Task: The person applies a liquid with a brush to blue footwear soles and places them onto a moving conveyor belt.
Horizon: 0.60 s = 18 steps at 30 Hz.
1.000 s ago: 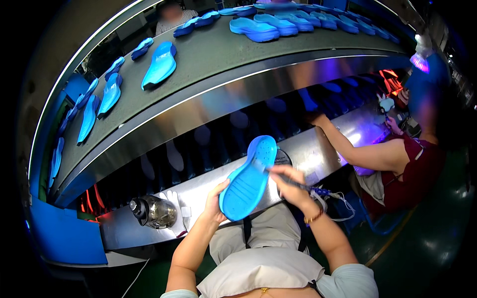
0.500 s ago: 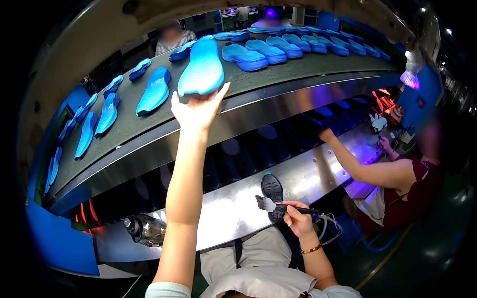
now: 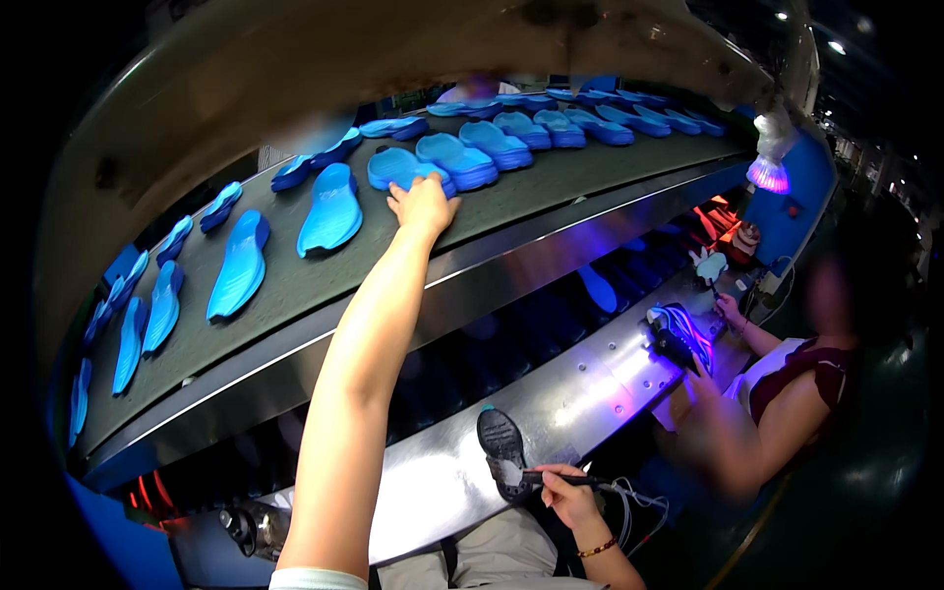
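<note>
Left hand (image 3: 425,208): palm down at the end of an outstretched arm, its fingers a little parted and set on the near side of the blue sole; whether they pinch it cannot be told
Blue sole (image 3: 393,165): ahead of those fingers and partly under them, above the belt (image 3: 511,211), at the left end of a close row of blue soles (image 3: 500,141) that runs off to the right of the fingers
Blue sole's direction: long axis aslant, from far left of the fingers to just right of them; the hand hides too much to tell heel from toe
Loose soles on the belt: left of the left fingers, the nearest one (image 3: 330,209) lengthwise away from the person
Right hand (image 3: 575,503): fingers closed around the handle of a brush (image 3: 560,479), whose bristles point left
Black sole (image 3: 500,438): left of the right fingers on the table (image 3: 423,482), long axis leading away and slightly left, its near part behind the bristles; contact is unclear
Bottle (image 3: 264,531): well left of the right fingers, beside the left forearm
</note>
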### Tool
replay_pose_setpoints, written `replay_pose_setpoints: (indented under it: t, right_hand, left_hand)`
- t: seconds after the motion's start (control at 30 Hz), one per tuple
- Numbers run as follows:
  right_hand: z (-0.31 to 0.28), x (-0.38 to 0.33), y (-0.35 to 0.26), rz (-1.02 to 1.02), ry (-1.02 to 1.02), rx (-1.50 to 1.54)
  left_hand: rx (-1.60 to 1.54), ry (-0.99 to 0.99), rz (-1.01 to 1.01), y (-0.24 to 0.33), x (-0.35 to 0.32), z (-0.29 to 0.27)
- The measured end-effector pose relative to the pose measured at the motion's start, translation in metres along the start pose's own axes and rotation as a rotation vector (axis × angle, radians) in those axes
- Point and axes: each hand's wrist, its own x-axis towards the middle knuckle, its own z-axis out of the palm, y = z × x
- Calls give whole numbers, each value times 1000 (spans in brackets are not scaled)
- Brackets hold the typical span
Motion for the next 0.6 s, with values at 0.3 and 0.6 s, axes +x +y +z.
replay_pose_setpoints:
  t: [0.3, 0.6]
  right_hand:
    - [-14, 11, 7, 102, 26, 65]
    - [-3, 23, 17, 128, -50, 70]
  left_hand:
    - [-61, 194, 299, 0, 1, 5]
    - [-435, 48, 514, 2, 9, 7]
